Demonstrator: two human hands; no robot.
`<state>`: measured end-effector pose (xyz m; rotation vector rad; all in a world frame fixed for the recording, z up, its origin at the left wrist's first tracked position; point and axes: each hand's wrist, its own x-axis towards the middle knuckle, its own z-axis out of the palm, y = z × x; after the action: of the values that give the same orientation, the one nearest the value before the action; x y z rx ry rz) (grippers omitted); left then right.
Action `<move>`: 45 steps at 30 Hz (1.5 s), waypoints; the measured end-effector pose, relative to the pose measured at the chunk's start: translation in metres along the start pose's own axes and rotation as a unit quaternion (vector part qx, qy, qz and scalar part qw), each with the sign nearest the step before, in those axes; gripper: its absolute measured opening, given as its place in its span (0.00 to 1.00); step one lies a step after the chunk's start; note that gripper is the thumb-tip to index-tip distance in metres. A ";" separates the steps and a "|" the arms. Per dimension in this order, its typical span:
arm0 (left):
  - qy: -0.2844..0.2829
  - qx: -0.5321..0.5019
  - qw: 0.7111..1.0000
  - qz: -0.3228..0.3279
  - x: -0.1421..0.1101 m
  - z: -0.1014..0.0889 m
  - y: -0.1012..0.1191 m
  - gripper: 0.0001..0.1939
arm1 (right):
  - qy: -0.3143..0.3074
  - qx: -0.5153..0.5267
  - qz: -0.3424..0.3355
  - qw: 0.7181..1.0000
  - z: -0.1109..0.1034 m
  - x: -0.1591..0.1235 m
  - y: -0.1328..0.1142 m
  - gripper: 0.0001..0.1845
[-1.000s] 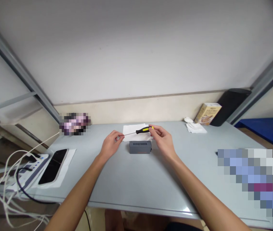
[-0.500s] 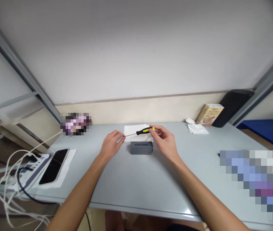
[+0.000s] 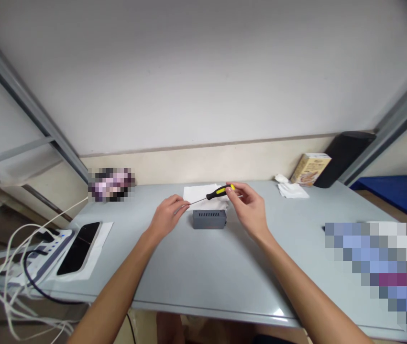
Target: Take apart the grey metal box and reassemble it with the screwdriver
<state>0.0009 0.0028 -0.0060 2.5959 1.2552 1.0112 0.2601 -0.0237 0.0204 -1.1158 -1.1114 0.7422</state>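
Observation:
A screwdriver (image 3: 219, 192) with a black and yellow handle spans the space between my two hands. My right hand (image 3: 248, 205) grips the handle end with thumb and fingers. My left hand (image 3: 168, 214) pinches the thin metal shaft near its tip. Below the screwdriver, a dark grey box (image 3: 209, 220) with a row of vent slots stands on the table; neither hand touches it. White paper (image 3: 199, 193) lies flat behind the box, partly covered by the screwdriver and my right hand.
On the left are a phone (image 3: 79, 248) on white paper and a power strip (image 3: 43, 258) with tangled cables. Crumpled tissue (image 3: 292, 190), a yellow carton (image 3: 311, 169) and a black cylinder (image 3: 345, 157) stand back right. Blurred items sit at both sides of the grey table (image 3: 206, 272).
The screwdriver has tilted slightly more, its handle end higher. My right hand has shifted a little to the right, and more of the shaft shows at my left fingers.

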 end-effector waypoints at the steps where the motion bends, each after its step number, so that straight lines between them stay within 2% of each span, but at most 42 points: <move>1: 0.000 -0.009 1.000 -0.005 0.000 0.000 0.001 0.15 | 0.002 -0.001 -0.002 1.000 -0.001 0.000 0.000 0.24; 4: -0.002 -0.035 0.999 -0.030 0.000 -0.001 0.005 0.15 | 0.020 0.001 -0.020 1.000 -0.005 0.005 0.000 0.24; 7: 0.008 -0.061 0.997 -0.042 0.000 -0.001 0.011 0.16 | 0.082 0.015 -0.046 0.995 -0.015 0.013 -0.001 0.25; 11: 0.008 -0.076 0.997 -0.006 -0.003 0.004 0.020 0.16 | 0.168 0.045 -0.089 0.981 -0.031 0.025 -0.003 0.24; 15: -0.004 -0.072 0.997 0.037 -0.004 0.011 0.033 0.16 | 0.194 0.054 -0.092 0.975 -0.040 0.031 -0.005 0.23; 22: -0.053 -0.061 0.993 0.088 -0.004 0.015 0.042 0.18 | 0.178 0.036 -0.099 0.978 -0.040 0.028 -0.003 0.21; 37: -0.047 -0.040 0.992 0.113 -0.004 0.018 0.047 0.20 | 0.155 0.008 -0.122 0.980 -0.040 0.026 0.000 0.21; 41: -0.055 -0.052 0.990 0.118 -0.002 0.020 0.055 0.21 | 0.124 -0.006 -0.143 0.982 -0.039 0.022 -0.007 0.21; 45: -0.071 -0.052 0.990 0.111 -0.001 0.025 0.062 0.22 | 0.067 -0.011 -0.154 0.986 -0.038 0.016 -0.016 0.21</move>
<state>0.0566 -0.0337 -0.0051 2.7138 0.8742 0.8784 0.3002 -0.0262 0.0389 -0.9675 -1.1460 0.4082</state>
